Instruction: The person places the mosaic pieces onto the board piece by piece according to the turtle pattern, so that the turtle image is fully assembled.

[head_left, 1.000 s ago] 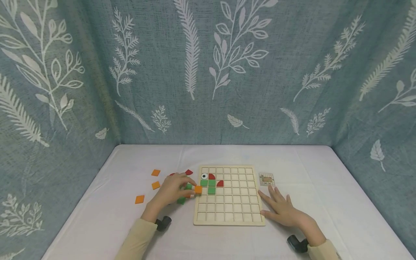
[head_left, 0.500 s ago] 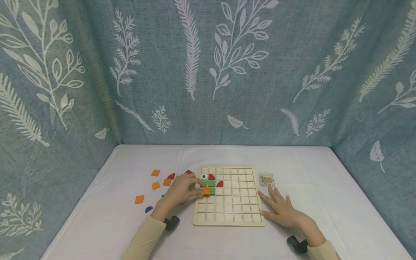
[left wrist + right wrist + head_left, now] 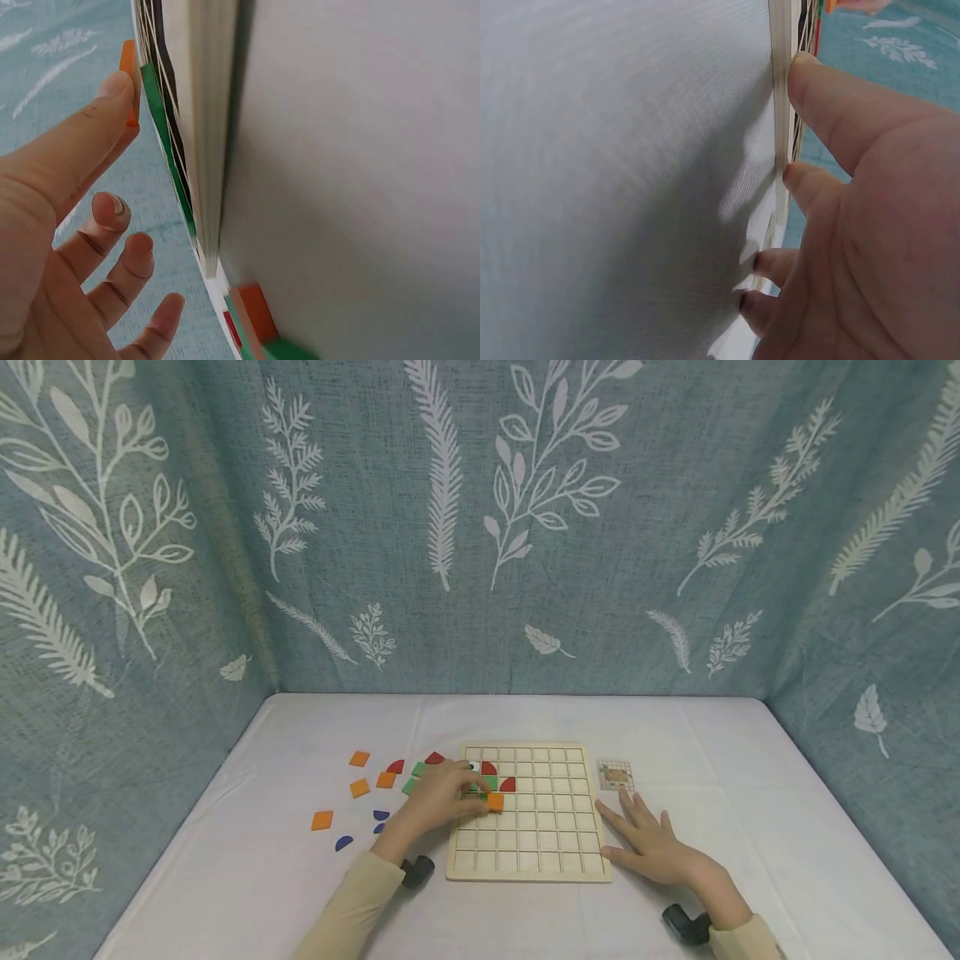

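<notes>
My left hand (image 3: pixel 442 795) pinches an orange square tile (image 3: pixel 496 802) between thumb and finger, over the left part of the wooden grid board (image 3: pixel 531 839). In the left wrist view the orange tile (image 3: pixel 129 56) stands just off the board's face, near a green tile (image 3: pixel 161 120), while the other fingers hang loosely bent. Red quarter-round tiles (image 3: pixel 507 785) and a green tile (image 3: pixel 491 783) lie in the upper left cells; the hand partly covers an eye tile (image 3: pixel 474 767). At the board's right edge rests my right hand (image 3: pixel 656 847), fingers spread, thumb and fingertip touching the frame.
Left of the board lie several loose tiles: orange squares (image 3: pixel 322 820), blue half-rounds (image 3: pixel 343 843), a red piece (image 3: pixel 395 767) and green ones (image 3: pixel 418 769). A small picture card (image 3: pixel 616 774) lies at the board's upper right. A patterned curtain (image 3: pixel 480 527) hangs behind the white table (image 3: pixel 697 735).
My left hand has moved right with the orange tile, from the board's left edge to over its cells, uncovering more loose tiles on the left. The right hand has stayed in place.
</notes>
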Tool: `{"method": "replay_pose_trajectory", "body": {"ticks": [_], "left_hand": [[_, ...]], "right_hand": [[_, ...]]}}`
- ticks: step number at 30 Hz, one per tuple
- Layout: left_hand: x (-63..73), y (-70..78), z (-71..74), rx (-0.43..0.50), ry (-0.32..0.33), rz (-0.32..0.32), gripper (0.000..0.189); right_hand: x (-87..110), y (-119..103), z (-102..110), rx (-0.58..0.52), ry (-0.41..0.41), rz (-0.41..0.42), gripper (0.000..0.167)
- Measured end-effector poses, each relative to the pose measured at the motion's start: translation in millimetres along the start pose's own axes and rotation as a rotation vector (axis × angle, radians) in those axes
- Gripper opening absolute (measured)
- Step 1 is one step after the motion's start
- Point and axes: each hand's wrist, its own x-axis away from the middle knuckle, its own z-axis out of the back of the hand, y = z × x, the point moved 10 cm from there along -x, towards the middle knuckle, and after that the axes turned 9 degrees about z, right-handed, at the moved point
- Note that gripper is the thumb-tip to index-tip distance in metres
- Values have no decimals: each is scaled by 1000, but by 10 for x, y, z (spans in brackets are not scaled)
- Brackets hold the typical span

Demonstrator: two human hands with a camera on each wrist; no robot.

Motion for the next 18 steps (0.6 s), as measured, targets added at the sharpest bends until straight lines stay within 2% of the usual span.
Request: {"method": "replay_pose_trajectory", "body": {"ticks": [8,18], "left_hand": [[-95,50,-87,-51,1,22,23],[-139,47,-138,-82,-16,76,23]], "right_hand": [[-6,9,-6,20,2,-8,69],[0,-11,8,13,-3,-13,68]]}}
